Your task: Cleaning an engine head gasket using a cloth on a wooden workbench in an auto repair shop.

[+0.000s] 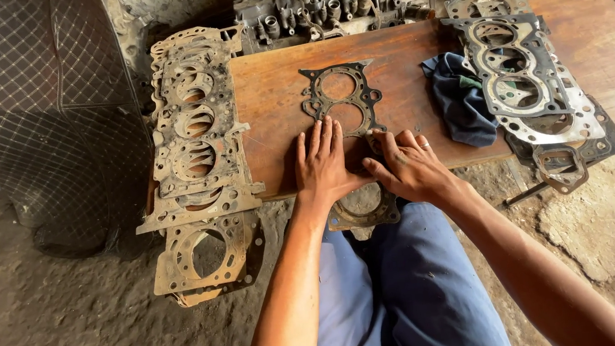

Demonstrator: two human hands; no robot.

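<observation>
A dark metal head gasket (341, 105) with round bore holes lies lengthwise on a wooden board (272, 102), its near end hanging over the board's front edge above my lap. My left hand (321, 163) rests flat on the gasket with fingers spread. Beside it, my right hand (407, 166) presses on the gasket's right side, fingers partly bent, a ring on one finger.
A stack of rusty brown gaskets (198, 153) overhangs the board's left end. Several grey gaskets (529, 79) are piled at the right, next to a dark blue rag (460, 100). An engine cylinder head (322, 5) sits behind the board. A quilted black mat (42, 107) is at left.
</observation>
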